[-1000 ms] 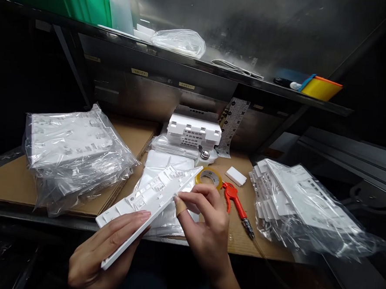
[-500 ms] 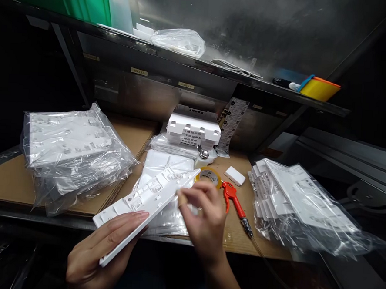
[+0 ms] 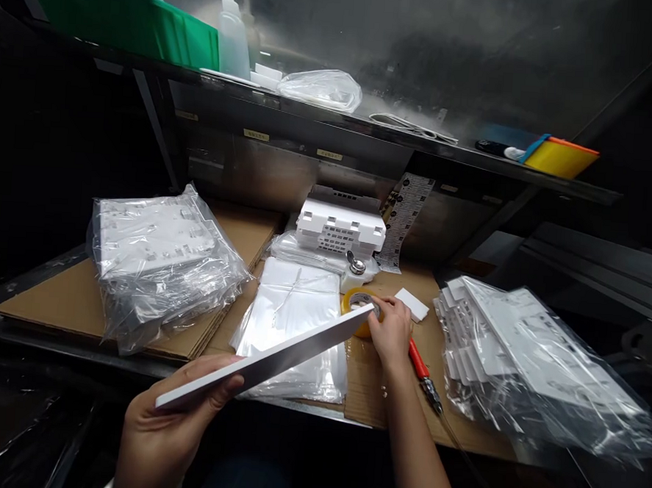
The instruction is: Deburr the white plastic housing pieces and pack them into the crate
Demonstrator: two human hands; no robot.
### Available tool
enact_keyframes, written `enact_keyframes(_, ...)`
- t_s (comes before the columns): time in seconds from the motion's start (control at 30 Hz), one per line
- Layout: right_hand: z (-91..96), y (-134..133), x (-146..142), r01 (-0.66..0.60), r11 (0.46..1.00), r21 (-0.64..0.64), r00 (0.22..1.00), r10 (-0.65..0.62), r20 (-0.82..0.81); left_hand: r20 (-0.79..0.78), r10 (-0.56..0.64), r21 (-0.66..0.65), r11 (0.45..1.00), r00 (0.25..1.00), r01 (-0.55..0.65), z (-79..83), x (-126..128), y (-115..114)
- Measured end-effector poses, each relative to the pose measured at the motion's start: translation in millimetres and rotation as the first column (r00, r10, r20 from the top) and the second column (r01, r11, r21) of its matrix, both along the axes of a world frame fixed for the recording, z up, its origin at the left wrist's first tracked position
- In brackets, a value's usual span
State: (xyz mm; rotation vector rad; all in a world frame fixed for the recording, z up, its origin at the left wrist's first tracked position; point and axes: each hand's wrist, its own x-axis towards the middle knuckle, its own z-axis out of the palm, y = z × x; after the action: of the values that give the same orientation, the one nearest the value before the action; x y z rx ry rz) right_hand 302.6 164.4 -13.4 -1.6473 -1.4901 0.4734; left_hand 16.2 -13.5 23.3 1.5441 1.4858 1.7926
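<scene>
My left hand [image 3: 183,412] grips the near end of a white plastic panel [image 3: 291,352], thumb below and fingers behind it. The panel is tilted nearly edge-on, so its ribbed side is hidden and a smooth face shows. At the panel's far right end, my right hand [image 3: 393,335] has its thumb and fingers closed about the corner. A yellow tape roll [image 3: 349,300] lies partly hidden behind that hand. Under the panel is a stack of clear plastic bags [image 3: 300,301]. The red handle of an air blow gun [image 3: 418,359] emerges beside my right wrist.
Bagged white panels lie in a left stack [image 3: 154,241] and a right stack [image 3: 541,345]. Behind the bags are a white slotted part [image 3: 341,223] and a pump bottle [image 3: 353,275]. A small white block [image 3: 411,305] sits right of the tape. A metal shelf [image 3: 311,118] crosses above.
The panel has turned from showing its ribbed inside to nearly edge-on. My right hand has moved right, from over the panel's face to its far end. The view has shifted slightly.
</scene>
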Motion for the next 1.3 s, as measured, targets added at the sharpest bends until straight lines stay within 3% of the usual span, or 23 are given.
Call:
enact_keyframes(0.1, 7.7, -38, 5, -0.131, 0.987, -0.091, 0.973, 0.111, -0.201, -0.309, -0.154, 0.183, 0.959, 0.938, 0.218, 5.8, -3, 0)
enact_keyframes(0.17, 4.8, -69, 14, -0.323, 0.920, -0.223, 0.836, 0.168, -0.522, -0.524, -0.196, 0.243, 0.898, 0.829, 0.366, 8.4, 1, -4)
enact_keyframes(0.23, -5.0, -103, 26, -0.468, 0.837, -0.285, 0.642, 0.100, -0.760, -0.645, -0.188, 0.226, 0.879, 0.740, 0.421, 6.2, 10, -12)
enact_keyframes(0.27, -11.5, -120, 32, -0.488, 0.819, -0.301, 0.585, 0.051, -0.810, -0.672, -0.199, 0.215, 0.870, 0.714, 0.444, 2.5, 15, -15)
enact_keyframes(0.33, -24.7, -154, 45, -0.496, 0.799, -0.340, 0.537, -0.024, -0.843, -0.714, -0.272, 0.177, 0.822, 0.646, 0.541, -9.6, 22, -18)
enact_keyframes(0.4, -35.4, -183, 60, -0.517, 0.769, -0.376, 0.440, -0.138, -0.887, -0.721, -0.300, 0.139, 0.821, 0.625, 0.554, -26.3, 25, -12)
enact_keyframes(0.47, -41.6, -206, 75, -0.447, 0.806, -0.387, 0.338, -0.248, -0.908, -0.709, -0.270, 0.074, 0.890, 0.651, 0.449, -44.6, 23, 3)
enact_keyframes(0.53, -43.4, -222, 91, -0.249, 0.897, -0.365, 0.271, -0.297, -0.915, -0.708, -0.256, -0.052, 0.948, 0.658, 0.313, -61.5, 18, 25)
enact_keyframes(0.6, -41.4, -232, 104, -0.041, 0.946, -0.322, 0.233, -0.304, -0.924, -0.726, -0.303, -0.151, 0.946, 0.617, 0.287, -74.5, 15, 45)
enact_keyframes(0.67, -36.2, -240, 114, 0.094, 0.955, -0.281, 0.209, -0.295, -0.932, -0.732, -0.364, -0.218, 0.926, 0.577, 0.307, -82.4, 13, 62)
enact_keyframes(0.77, -25.6, -249, 122, 0.211, 0.954, -0.214, 0.201, -0.256, -0.945, -0.700, -0.434, -0.298, 0.899, 0.566, 0.321, -83.9, 8, 79)
enact_keyframes(0.9, -15.8, -261, 125, 0.268, 0.951, -0.153, 0.189, -0.207, -0.960, -0.577, -0.525, -0.466, 0.841, 0.626, 0.276, -69.3, 0, 97)
enact_keyframes(0.97, -14.7, -266, 125, 0.274, 0.951, -0.144, 0.168, -0.195, -0.966, -0.457, -0.585, -0.585, 0.765, 0.670, 0.270, -60.1, -1, 106)
enact_keyframes(1.13, -16.7, -270, 126, 0.282, 0.946, -0.161, 0.130, -0.204, -0.970, -0.026, -0.719, -0.760, 0.466, 0.695, 0.453, -53.5, -3, 134)
enact_keyframes(1.23, -20.0, -266, 120, 0.307, 0.935, -0.181, 0.143, -0.233, -0.962, 0.119, -0.709, -0.764, 0.382, 0.695, 0.520, -57.4, -7, 145)
enact_keyframes(1.3, -25.0, -261, 108, 0.319, 0.928, -0.192, 0.170, -0.256, -0.952, 0.175, -0.702, -0.740, 0.369, 0.691, 0.562, -60.0, -9, 148)
